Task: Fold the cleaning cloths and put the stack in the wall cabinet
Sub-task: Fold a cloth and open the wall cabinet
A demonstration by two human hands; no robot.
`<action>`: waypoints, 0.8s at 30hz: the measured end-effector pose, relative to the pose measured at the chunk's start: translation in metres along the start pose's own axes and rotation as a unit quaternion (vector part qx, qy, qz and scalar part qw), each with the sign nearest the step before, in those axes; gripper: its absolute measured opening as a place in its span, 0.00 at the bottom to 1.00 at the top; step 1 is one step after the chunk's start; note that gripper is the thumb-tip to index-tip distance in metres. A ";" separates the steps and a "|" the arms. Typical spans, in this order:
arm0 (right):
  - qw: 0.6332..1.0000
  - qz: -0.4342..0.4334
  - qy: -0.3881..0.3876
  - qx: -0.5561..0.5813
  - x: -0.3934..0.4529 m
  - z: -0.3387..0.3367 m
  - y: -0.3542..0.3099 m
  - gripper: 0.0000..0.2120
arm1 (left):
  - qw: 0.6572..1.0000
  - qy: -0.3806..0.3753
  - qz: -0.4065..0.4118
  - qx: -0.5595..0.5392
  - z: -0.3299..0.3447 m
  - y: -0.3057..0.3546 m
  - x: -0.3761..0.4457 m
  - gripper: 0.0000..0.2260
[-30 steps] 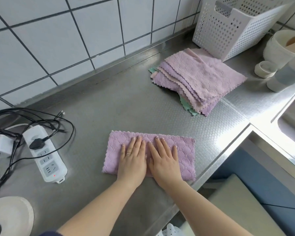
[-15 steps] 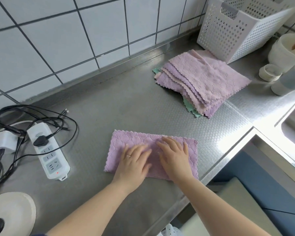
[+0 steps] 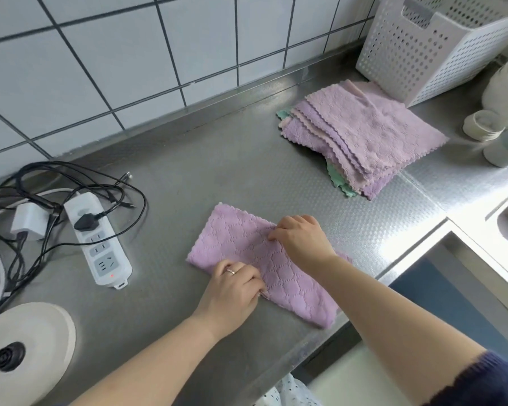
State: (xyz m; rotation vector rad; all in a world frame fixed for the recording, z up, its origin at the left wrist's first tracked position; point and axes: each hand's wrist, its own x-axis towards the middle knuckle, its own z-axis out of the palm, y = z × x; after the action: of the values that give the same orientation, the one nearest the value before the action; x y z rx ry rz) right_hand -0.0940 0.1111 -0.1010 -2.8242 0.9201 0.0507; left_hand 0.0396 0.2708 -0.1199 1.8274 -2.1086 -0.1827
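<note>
Lid (image 3: pixel 27 344) at eight o'clock, white with a black knob, runs off the frame's left edge. Above it a power strip (image 3: pixel 99 240) lies among tangled black cables (image 3: pixel 71 183), their ends lost past the left border. On the steel counter (image 3: pixel 188 171), at centre, a purple cloth (image 3: pixel 241 244) lies folded into a slanted strip, one end at the counter's front lip. The left hand (image 3: pixel 235 291) pinches the cloth's near edge, fingertips curled under and hidden. The right hand (image 3: pixel 302 238) pinches the far edge, fingers bent; its forearm covers part of the cloth's right side. At two o'clock sits a loose pile (image 3: pixel 361 133) of purple, pink and green cloths, the lower ones mostly hidden. Behind it a white perforated basket (image 3: pixel 434 51) is cut off at the top. At three o'clock, white containers (image 3: pixel 499 92) are cropped and blurred.
</note>
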 end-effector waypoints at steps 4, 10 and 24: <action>0.999 0.023 0.025 -0.014 -0.025 0.003 0.006 0.13 | 1.000 0.005 -0.012 0.025 -0.009 -0.020 -0.015 0.05; 0.999 0.042 0.029 -0.014 -0.063 0.009 -0.003 0.11 | 0.996 0.002 -0.003 0.086 -0.023 -0.046 -0.004 0.10; 0.974 -0.225 0.010 -0.023 -0.119 0.007 0.013 0.06 | 0.955 -0.090 0.277 0.064 -0.029 -0.056 -0.032 0.10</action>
State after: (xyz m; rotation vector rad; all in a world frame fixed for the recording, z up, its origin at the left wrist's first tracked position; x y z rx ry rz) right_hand -0.1979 0.1708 -0.0995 -3.0059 0.2649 -0.0165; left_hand 0.1054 0.2970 -0.1167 1.2437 -2.7226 -0.0740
